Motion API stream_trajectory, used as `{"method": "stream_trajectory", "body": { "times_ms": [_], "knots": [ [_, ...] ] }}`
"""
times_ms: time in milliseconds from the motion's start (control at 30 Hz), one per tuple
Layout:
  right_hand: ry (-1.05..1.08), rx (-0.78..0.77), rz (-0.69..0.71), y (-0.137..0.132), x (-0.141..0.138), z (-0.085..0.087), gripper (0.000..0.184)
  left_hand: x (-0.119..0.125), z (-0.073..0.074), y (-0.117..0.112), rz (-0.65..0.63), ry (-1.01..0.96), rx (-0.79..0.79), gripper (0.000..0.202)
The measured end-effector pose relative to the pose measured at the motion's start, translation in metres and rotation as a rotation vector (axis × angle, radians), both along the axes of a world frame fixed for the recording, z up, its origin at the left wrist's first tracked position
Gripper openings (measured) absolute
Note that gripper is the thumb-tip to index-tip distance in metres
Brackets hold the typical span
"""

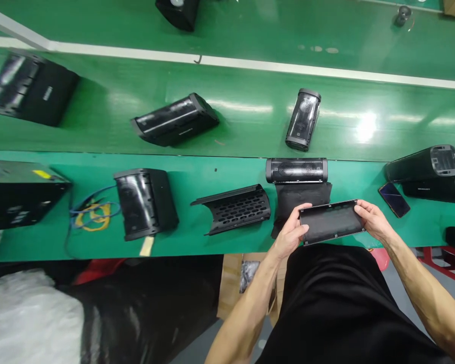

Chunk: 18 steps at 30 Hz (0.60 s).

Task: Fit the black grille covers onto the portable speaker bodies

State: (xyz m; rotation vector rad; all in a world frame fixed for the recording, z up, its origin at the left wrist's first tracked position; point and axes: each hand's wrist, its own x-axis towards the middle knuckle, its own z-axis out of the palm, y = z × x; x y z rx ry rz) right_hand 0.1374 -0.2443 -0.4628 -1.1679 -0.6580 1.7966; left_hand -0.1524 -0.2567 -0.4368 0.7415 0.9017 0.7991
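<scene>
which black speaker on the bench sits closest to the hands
The black cylindrical mesh-fronted speaker lying sideways just beyond the dark flat panel; the other speakers lie farther off.

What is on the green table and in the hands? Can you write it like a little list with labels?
left hand: grips the left end of a flat black panel
right hand: grips the panel's right end
under the panel: dark cloth
behind the cloth: black speaker lying on its side
left of the cloth: curved grille with holes
far right: phone
left side: blue and yellow cables
table: green
</scene>
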Motion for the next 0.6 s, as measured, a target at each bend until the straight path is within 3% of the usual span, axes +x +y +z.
{"method": "stream_trajectory", "body": {
  "times_ms": [133, 233, 333, 400, 467, 533, 600],
  "knots": [
    [0.061, 0.006, 0.043, 0.015, 0.0, 0.01, 0.052, -0.002, 0.009, 0.016, -0.023, -0.179, -0.129, 0.069],
    [0.07, 0.058, 0.198, 0.039, -0.003, 0.021, 0.052, 0.004, 0.013, 0.037, -0.15, -0.313, -0.248, 0.08],
    [0.043, 0.134, 0.426, 0.079, -0.007, 0.036, 0.053, 0.008, 0.017, 0.052, -0.372, -0.446, -0.365, 0.078],
    [-0.04, 0.183, 0.515, 0.12, -0.012, 0.048, 0.055, 0.004, 0.022, 0.055, -0.409, -0.517, -0.386, 0.079],
    [-0.183, 0.225, 0.4, 0.17, -0.026, 0.059, 0.06, -0.004, 0.026, 0.053, -0.361, -0.558, -0.361, 0.08],
    [-0.336, 0.23, 0.131, 0.22, -0.053, 0.065, 0.065, -0.014, 0.03, 0.048, -0.292, -0.583, -0.313, 0.082],
    [-0.418, 0.203, -0.044, 0.261, -0.087, 0.066, 0.071, -0.022, 0.033, 0.041, -0.209, -0.602, -0.238, 0.085]
  ]
}}
